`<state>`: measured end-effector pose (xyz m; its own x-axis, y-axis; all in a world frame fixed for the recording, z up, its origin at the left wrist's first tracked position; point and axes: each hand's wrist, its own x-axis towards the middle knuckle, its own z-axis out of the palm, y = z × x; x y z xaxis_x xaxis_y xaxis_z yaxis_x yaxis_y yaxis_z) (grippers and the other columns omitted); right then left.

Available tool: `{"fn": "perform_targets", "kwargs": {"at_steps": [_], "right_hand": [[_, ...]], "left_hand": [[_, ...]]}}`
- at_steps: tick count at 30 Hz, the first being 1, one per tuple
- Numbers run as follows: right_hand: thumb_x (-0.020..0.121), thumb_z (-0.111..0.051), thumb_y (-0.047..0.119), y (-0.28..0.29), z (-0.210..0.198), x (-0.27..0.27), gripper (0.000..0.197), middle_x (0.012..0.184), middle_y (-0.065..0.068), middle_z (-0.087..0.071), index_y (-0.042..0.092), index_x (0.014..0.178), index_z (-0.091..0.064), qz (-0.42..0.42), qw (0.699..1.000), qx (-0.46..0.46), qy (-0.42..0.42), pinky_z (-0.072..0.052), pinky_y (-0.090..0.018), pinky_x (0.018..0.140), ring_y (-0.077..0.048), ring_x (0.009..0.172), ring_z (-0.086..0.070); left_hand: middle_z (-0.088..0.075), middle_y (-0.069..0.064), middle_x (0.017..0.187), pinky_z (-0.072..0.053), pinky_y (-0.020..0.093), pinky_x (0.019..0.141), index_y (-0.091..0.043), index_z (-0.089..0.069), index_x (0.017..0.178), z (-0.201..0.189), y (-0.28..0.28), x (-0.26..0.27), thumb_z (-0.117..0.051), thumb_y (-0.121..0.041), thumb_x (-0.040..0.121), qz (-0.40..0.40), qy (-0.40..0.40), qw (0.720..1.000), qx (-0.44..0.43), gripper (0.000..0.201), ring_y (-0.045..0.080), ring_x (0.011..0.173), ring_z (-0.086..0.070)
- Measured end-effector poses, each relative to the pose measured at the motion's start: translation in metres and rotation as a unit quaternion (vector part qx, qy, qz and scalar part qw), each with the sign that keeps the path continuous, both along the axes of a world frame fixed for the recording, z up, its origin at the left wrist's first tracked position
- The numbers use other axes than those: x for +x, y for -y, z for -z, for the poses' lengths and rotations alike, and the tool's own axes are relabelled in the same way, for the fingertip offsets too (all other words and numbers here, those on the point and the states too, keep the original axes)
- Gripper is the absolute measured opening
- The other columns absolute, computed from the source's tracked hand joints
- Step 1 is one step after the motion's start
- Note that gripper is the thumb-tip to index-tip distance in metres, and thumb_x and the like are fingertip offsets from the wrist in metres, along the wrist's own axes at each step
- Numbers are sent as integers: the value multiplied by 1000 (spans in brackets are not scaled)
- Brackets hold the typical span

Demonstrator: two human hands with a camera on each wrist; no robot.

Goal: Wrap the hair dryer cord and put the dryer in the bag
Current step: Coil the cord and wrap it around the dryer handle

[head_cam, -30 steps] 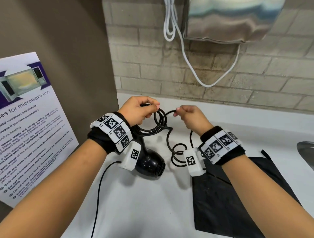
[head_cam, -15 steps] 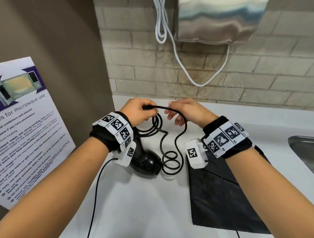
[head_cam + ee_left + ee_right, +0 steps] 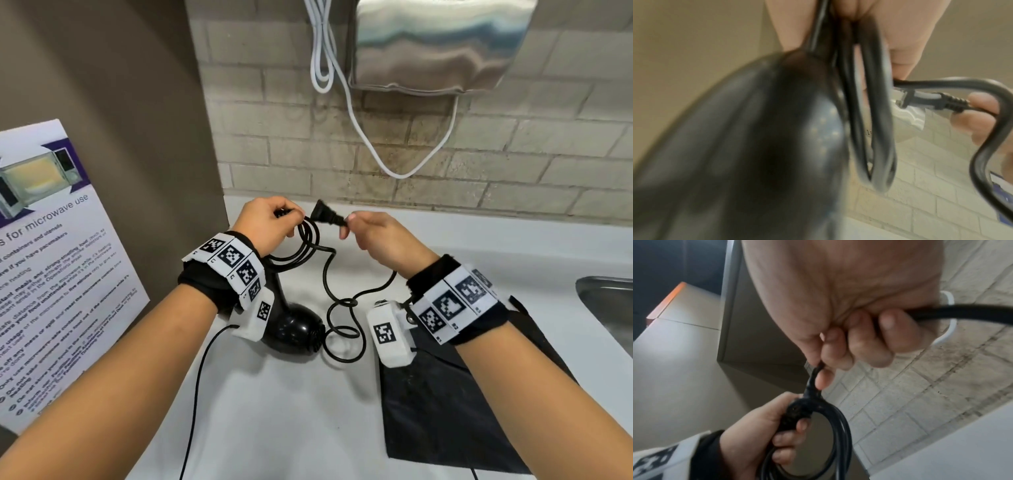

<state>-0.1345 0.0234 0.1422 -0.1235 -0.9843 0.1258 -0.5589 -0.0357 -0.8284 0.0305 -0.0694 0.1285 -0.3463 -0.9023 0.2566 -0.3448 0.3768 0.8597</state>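
Observation:
The black hair dryer [image 3: 294, 330] hangs by its handle from my left hand [image 3: 284, 219], which grips the handle top together with several coiled loops of black cord [image 3: 310, 240]. My right hand [image 3: 349, 226] pinches the cord just behind the plug [image 3: 325, 216], close to the left hand. The remaining cord [image 3: 342, 329] trails down in loose curls onto the white counter. A flat black bag [image 3: 445, 394] lies under my right wrist. In the left wrist view the dryer [image 3: 756, 146] is blurred beside the loops [image 3: 869, 113] and plug [image 3: 941, 104]. The right wrist view shows the coil [image 3: 828, 426].
A steel sink [image 3: 606, 301] is at the right edge. A metal wall unit [image 3: 438, 44] and white cable [image 3: 346, 102] hang on the brick wall behind. A microwave poster [image 3: 51, 274] leans at the left. A thin black wire [image 3: 198, 394] runs from my left wrist.
My right hand slid along the cord to its plug end and lifted the plug beside the left hand. Less loose cord lies on the counter.

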Motion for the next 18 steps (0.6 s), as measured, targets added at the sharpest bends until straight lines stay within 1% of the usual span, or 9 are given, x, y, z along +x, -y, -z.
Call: {"fn": "perform_targets", "kwargs": {"at_steps": [2, 4, 6, 8, 9, 12, 14, 16, 18], "right_hand": [[98, -39, 21, -2, 6, 2, 36, 42, 11, -40, 19, 67, -56, -11, 1000, 7, -28, -30, -8, 44, 3, 37, -38], [97, -40, 21, -2, 10, 3, 36, 45, 10, -39, 21, 64, -55, -9, 999, 21, -43, -31, -9, 46, 4, 38, -39], [97, -41, 20, -2, 12, 4, 37, 48, 9, -37, 22, 63, -54, -8, 998, 34, -59, -30, -12, 44, 2, 37, -39], [96, -41, 21, -2, 12, 5, 36, 45, 8, -39, 22, 63, -53, -3, 996, 45, -74, -26, -15, 46, -3, 40, -39], [96, -42, 22, -2, 11, 5, 35, 46, 7, -38, 22, 63, -54, 0, 995, 51, -81, -26, -17, 46, -6, 43, -37], [94, -44, 24, -3, 10, 5, 32, 50, 4, -33, 18, 64, -55, 10, 993, 65, -101, -26, -17, 43, -11, 46, -31], [95, -44, 25, -4, 10, 7, 33, 51, 2, -33, 19, 65, -56, 7, 992, 62, -106, -26, -22, 47, -12, 46, -31], [95, -45, 25, -2, 11, 14, 32, 53, 1, -36, 18, 69, -60, 2, 994, 54, -99, -27, -24, 50, -13, 48, -32], [94, -48, 23, 1, 15, 19, 21, 57, 2, -42, 14, 84, -64, 24, 996, 33, -75, -30, -23, 53, -10, 52, -37]], "left_hand": [[-53, -2, 57, -34, 10, 42, -19, -63, 80, -1, -1, -2, -56, -14, 88, -6, -9, 1000, 8, 12, -3, 37, -45], [-51, -2, 56, -33, 11, 41, -19, -63, 79, -2, -2, -3, -55, -14, 88, -12, -16, 1000, 12, 12, -2, 37, -44], [-49, -1, 56, -31, 10, 39, -20, -62, 76, -2, -2, -3, -55, -14, 88, -12, -21, 1000, 15, 15, -1, 36, -42], [-47, 0, 56, -30, 11, 37, -24, -61, 73, -3, -3, -4, -54, -14, 88, -10, -31, 999, 26, 19, 2, 34, -38], [-47, 0, 56, -29, 12, 36, -25, -61, 72, -3, -3, -4, -54, -15, 88, -10, -37, 999, 33, 20, 3, 33, -36], [-46, 0, 56, -28, 13, 36, -24, -61, 73, -3, -5, -3, -52, -16, 89, -17, -57, 997, 49, 20, 3, 33, -34], [-45, 0, 56, -29, 14, 36, -23, -61, 75, -4, -7, -4, -53, -16, 90, -13, -56, 997, 46, 18, 3, 33, -34], [-47, -3, 57, -31, 10, 37, -19, -62, 78, -4, -9, -7, -54, -16, 90, -1, -43, 999, 28, 14, 1, 34, -39], [-49, -10, 58, -33, 5, 41, -15, -64, 84, -4, -12, -9, -55, -15, 90, 3, -26, 1000, -3, 10, -5, 39, -45]]}}
